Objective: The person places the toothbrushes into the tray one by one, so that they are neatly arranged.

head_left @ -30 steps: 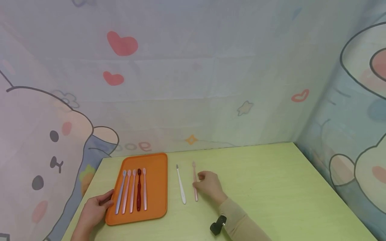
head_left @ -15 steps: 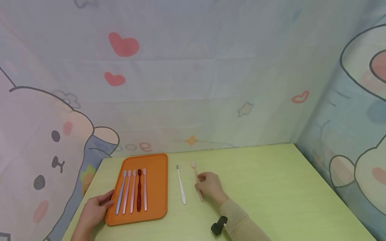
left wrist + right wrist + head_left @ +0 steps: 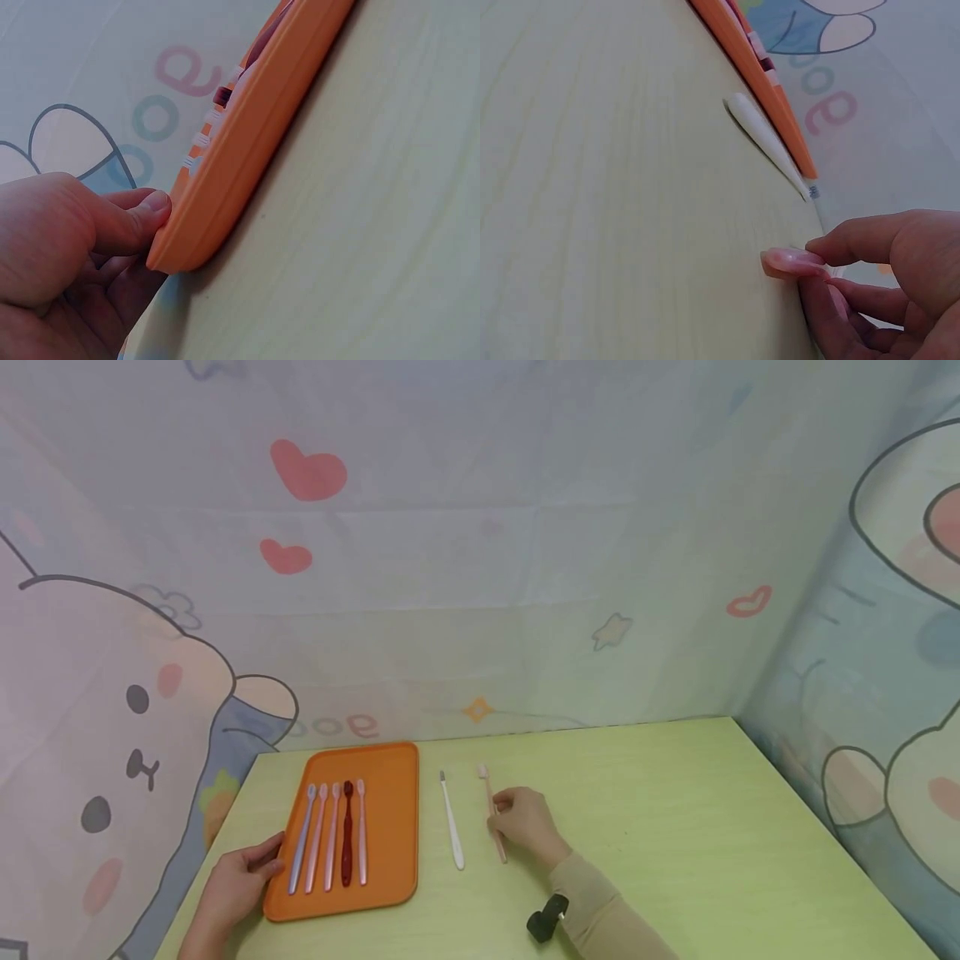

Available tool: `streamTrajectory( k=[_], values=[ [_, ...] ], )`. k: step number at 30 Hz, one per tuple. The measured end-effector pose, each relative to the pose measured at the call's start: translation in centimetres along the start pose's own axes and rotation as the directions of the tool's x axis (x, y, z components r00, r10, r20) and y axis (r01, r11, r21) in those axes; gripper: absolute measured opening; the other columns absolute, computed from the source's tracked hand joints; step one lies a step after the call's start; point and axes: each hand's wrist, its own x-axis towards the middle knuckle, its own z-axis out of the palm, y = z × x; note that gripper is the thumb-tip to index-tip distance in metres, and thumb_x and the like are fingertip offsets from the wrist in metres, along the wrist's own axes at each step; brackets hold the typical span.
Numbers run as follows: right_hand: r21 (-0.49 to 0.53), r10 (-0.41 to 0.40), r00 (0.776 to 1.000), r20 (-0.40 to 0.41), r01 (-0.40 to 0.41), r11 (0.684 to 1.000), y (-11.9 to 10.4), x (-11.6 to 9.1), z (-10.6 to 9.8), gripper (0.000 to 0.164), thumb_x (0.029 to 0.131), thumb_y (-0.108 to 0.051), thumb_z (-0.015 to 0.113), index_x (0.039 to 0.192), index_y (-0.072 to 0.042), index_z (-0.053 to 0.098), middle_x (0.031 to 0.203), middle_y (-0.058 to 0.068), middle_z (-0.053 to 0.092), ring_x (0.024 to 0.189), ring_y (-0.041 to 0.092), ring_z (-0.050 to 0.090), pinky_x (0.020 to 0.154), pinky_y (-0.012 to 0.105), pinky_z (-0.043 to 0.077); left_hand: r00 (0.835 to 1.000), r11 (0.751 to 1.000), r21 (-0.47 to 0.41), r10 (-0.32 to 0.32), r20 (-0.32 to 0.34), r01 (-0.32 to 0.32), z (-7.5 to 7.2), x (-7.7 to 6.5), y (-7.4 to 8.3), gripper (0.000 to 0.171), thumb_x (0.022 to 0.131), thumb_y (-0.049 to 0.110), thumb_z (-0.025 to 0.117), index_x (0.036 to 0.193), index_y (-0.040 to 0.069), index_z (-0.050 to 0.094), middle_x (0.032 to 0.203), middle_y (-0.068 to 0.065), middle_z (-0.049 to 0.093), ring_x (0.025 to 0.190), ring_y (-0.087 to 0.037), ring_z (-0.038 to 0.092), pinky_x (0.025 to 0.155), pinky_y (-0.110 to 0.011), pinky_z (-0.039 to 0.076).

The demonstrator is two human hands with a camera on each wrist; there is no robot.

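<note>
My right hand (image 3: 527, 827) pinches a pink toothbrush (image 3: 484, 778) by its handle between thumb and fingers. Its rounded pink handle end (image 3: 791, 260) juts toward the camera in the right wrist view, low over the table. To its left a white toothbrush (image 3: 452, 822) lies on the table, dark bristles at the far end. My left hand (image 3: 236, 885) grips the left rim of an orange tray (image 3: 393, 827), thumb (image 3: 154, 210) on the edge. On the tray several toothbrushes lie side by side, heads away from me: a blue one (image 3: 302, 843), a dark red one (image 3: 347, 839) and pink ones.
The pale green table (image 3: 660, 827) stretches to the right of my right hand. A printed cloth backdrop (image 3: 480, 568) stands behind it and along both sides. A small black device (image 3: 547, 918) sits at my right wrist, by the sleeve (image 3: 600, 902).
My right hand has shifted slightly right, and the pink toothbrush has turned so that its handle end points more to the right. In the last half second little differs. The left hand and tray stay put.
</note>
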Motion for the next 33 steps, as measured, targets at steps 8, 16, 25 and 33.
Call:
streamTrajectory(
  k=[8,16,25,33],
  values=[
    [-0.004,0.023,0.999,0.028,-0.023,1.0,-0.3,0.19,-0.26,0.034,0.079,0.001,0.079,0.113,0.008,0.077,0.095,0.009,0.075,0.086,0.019,0.068,0.073,0.031,0.061,1.0,1.0,0.0,0.0,-0.005,0.0,0.0,-0.18,0.31,0.05,0.103,0.006,0.07,0.148,-0.007,0.054,0.142,-0.026,0.061,0.141,-0.044,0.052,0.111,-0.059,0.045],
    [0.024,0.051,0.997,0.05,-0.052,0.998,-0.24,0.49,-0.37,0.035,0.081,0.0,0.079,0.115,0.008,0.077,0.095,0.008,0.075,0.079,0.015,0.069,0.068,0.026,0.061,1.0,1.0,0.004,0.012,-0.004,-0.012,0.0,-0.18,0.07,0.049,0.104,0.006,0.07,0.148,-0.007,0.054,0.143,-0.026,0.061,0.14,-0.043,0.053,0.11,-0.057,0.047],
    [0.071,0.075,0.996,0.043,-0.078,0.994,-0.01,0.85,-0.38,0.037,0.081,0.0,0.079,0.117,0.008,0.076,0.096,0.009,0.077,0.075,0.013,0.07,0.066,0.025,0.06,1.0,1.0,0.007,0.023,-0.002,-0.023,-0.08,-0.16,-0.19,0.049,0.103,0.007,0.07,0.148,-0.006,0.055,0.142,-0.024,0.062,0.14,-0.042,0.053,0.111,-0.057,0.045],
    [0.075,0.064,0.997,0.031,-0.066,0.995,-0.25,0.81,-0.44,0.038,0.079,0.001,0.079,0.116,0.01,0.075,0.098,0.011,0.078,0.081,0.017,0.072,0.07,0.028,0.061,1.0,1.0,-0.003,0.006,0.006,-0.006,-0.11,-0.24,0.07,0.049,0.104,0.007,0.069,0.149,-0.006,0.054,0.143,-0.025,0.061,0.14,-0.041,0.053,0.111,-0.056,0.046]
  ],
)
